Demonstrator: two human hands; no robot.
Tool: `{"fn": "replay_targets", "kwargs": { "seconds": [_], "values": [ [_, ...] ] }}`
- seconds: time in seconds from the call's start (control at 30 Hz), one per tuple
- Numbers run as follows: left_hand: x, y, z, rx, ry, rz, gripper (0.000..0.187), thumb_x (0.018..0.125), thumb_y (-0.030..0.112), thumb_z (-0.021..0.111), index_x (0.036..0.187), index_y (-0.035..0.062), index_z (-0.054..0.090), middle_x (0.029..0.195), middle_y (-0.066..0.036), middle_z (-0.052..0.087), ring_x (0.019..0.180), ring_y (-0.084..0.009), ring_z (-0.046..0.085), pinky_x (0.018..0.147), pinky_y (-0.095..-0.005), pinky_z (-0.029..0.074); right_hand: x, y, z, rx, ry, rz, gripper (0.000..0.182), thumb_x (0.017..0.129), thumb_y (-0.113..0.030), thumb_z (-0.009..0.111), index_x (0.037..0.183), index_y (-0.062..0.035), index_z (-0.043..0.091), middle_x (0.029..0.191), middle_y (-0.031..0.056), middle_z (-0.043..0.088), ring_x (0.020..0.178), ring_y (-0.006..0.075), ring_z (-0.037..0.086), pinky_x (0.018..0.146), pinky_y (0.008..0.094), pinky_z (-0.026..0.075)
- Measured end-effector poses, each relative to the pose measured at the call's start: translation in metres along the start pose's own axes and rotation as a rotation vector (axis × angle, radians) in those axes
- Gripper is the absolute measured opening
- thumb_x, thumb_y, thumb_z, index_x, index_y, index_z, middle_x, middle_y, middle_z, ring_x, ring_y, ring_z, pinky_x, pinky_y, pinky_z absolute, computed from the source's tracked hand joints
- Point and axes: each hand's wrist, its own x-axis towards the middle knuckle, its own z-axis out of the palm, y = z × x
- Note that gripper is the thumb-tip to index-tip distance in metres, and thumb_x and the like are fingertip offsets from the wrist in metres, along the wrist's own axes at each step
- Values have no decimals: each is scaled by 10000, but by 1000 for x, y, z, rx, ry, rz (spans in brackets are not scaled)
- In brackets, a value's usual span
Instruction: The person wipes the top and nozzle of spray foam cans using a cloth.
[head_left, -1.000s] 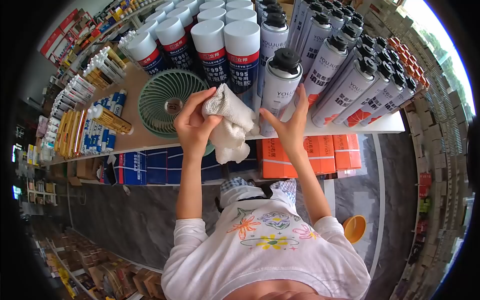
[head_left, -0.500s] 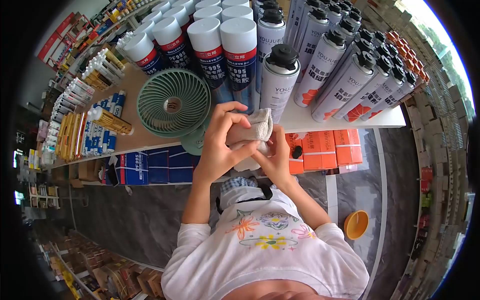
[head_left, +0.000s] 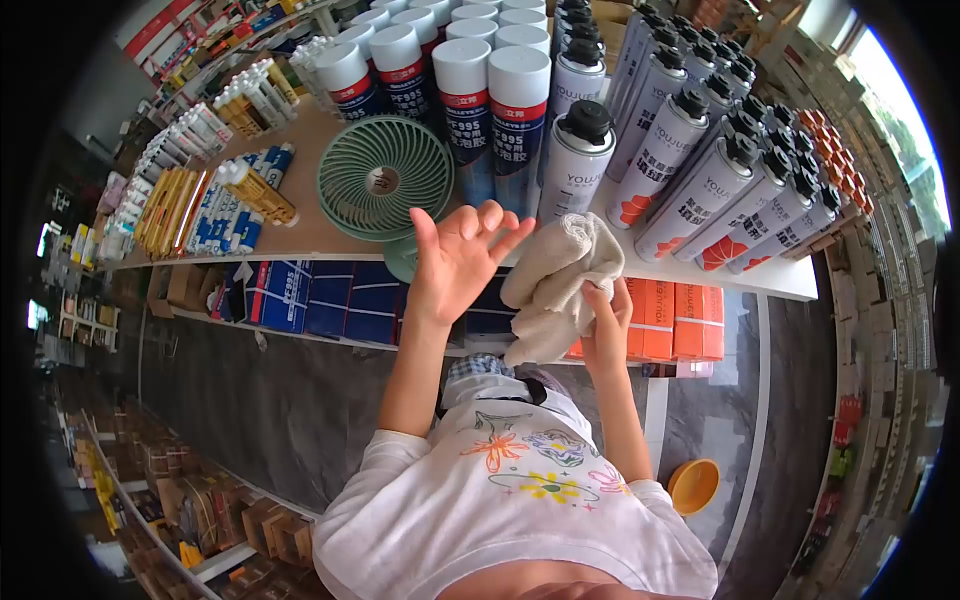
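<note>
My left hand [head_left: 458,262] is raised palm-up in front of the shelf edge, its fingers apart with nothing in them. To its right a crumpled off-white cloth [head_left: 563,285] hangs loosely, with a rolled fold at its top. My right hand [head_left: 608,322] pinches the cloth at its lower right side. Just behind the cloth stands a pale can with a black cap [head_left: 580,165]. Behind my left hand is a green round fan [head_left: 385,180] on the shelf.
White-capped spray cans [head_left: 517,115] stand in rows at the back. More black-capped cans [head_left: 690,195] fill the shelf's right side. Tubes [head_left: 258,192] lie at left. Blue boxes [head_left: 330,300] and orange boxes [head_left: 697,320] sit below. A yellow bowl [head_left: 694,487] is on the floor.
My left hand has let go of the cloth and opened out to the left. The cloth, rolled up before, now hangs looser in my right hand, which moved right. The view has shifted slightly.
</note>
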Motion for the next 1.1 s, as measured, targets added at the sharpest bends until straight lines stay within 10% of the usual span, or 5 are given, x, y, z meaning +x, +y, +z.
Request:
{"fn": "replay_targets", "kwargs": {
  "seconds": [0.3,0.5,0.6,0.97,1.1],
  "values": [
    [-24,-3,30,-44,99,-3,504,1062,460,402,656,167,464,514,83,346,605,-98,392,852,-315,393,-10,-3,-28,152,-43,127,487,956,-275,534,1373,-36,461,1266,120,601,1153,251,609,992,415,507],
    [-49,-31,6,389,138,94,322,1053,372,489,1000,88,631,772,10,603,853,-133,578,972,-346,422,-29,-9,-46,369,-36,177,547,939,-375,546,1378,-57,476,1285,165,604,1152,310,609,996,442,515],
    [-50,-51,10,749,294,-242,663,1020,378,554,1522,12,324,1438,-195,496,1375,-264,453,1179,-421,337,-41,-19,-50,540,-100,222,546,958,-423,533,1380,-78,492,1271,151,615,1110,306,631,950,457,546],
    [-63,-116,-34,82,27,-689,533,977,359,613,1359,0,518,1297,-88,613,1204,-194,583,1063,-356,440,-57,-33,-39,367,32,-5,580,940,-438,538,1381,-64,488,1269,178,607,1121,309,623,951,446,544],
    [-64,-123,-36,558,269,-766,489,983,341,614,1320,-9,558,1280,-80,626,1196,-178,586,1044,-369,450,-50,-26,-38,282,96,-49,532,990,-447,476,1375,-80,495,1273,144,604,1144,282,601,977,415,515]
  ]
}}
